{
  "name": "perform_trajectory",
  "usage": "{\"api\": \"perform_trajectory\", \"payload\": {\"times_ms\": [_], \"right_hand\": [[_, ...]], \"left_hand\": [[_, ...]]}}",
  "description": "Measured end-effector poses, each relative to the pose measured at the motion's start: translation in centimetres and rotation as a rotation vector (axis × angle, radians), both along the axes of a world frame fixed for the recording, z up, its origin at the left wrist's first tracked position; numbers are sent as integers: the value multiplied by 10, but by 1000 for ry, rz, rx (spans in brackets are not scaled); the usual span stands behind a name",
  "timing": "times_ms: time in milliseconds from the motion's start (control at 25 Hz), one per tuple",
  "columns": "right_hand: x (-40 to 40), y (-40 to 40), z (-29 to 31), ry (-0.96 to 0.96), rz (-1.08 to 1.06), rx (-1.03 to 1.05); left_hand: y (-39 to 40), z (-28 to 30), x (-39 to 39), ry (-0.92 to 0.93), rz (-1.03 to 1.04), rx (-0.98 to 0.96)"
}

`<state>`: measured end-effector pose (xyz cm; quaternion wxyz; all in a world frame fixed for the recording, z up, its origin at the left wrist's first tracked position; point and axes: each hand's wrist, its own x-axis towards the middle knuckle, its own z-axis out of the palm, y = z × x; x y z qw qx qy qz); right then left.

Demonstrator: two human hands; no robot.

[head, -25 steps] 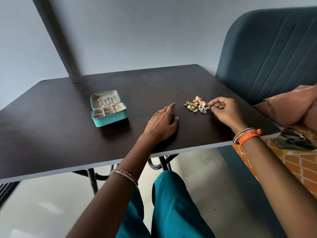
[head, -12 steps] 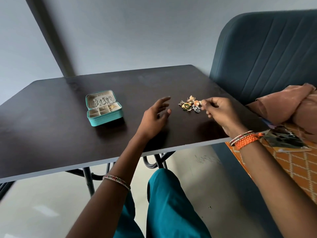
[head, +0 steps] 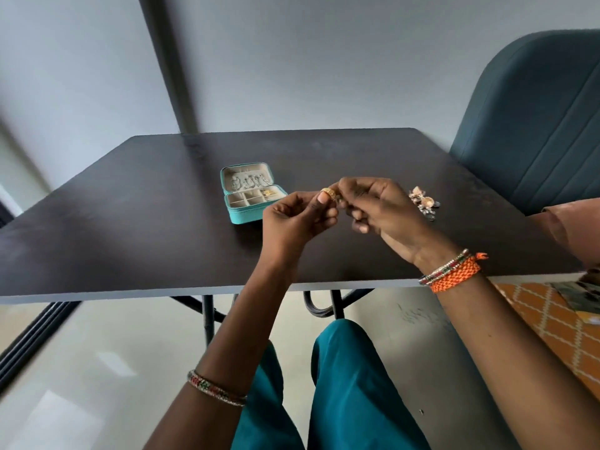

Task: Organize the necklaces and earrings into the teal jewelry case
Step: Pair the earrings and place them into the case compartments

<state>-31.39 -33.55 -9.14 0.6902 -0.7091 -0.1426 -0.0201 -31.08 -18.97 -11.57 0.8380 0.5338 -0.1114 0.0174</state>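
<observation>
Pinched between both hands above the dark table (head: pixel 130 222), a small gold earring (head: pixel 329 192) sat in a two-sided grip: left hand (head: pixel 293 222) thumb up, right hand (head: pixel 383 212) fingers curled. Beyond lay the open teal jewelry case (head: pixel 251 196); a jewelry pile (head: pixel 423 201) lay right.

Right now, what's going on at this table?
A person seated at a dark table is sorting jewelry. Both hands are raised above the table and pinch a small gold piece between them: left hand, right hand. The teal case lies open just beyond the left hand, with some items already in its lid and one tray compartment. A small pile of jewelry waits on the table beyond the right hand.
</observation>
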Motion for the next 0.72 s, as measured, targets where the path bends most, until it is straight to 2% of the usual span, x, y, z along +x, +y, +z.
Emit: {"api": "perform_trajectory", "payload": {"times_ms": [120, 240, 320, 440, 480, 560, 640, 720], "right_hand": [[5, 22, 0, -38, 48, -32], [21, 38, -3, 68, 92, 109], [40, 46, -6, 126, 78, 160], [73, 56, -11, 13, -30, -138], [83, 60, -12, -20, -42, -240], [101, 66, -14, 1, -44, -290], [113, 66, -19, 87, -37, -208], [117, 63, -26, 149, -30, -169]], "left_hand": [[22, 5, -5, -34, 120, 85], [40, 5, -3, -93, 218, 304], [57, 3, 7, -170, 450, 471], [84, -4, 27, -126, 849, 677], [90, -7, 33, -53, 867, 774], [93, -14, 40, 108, 698, 949], [91, -23, 41, 89, 531, 1093], [91, -26, 41, 3, 470, 1148]]}}
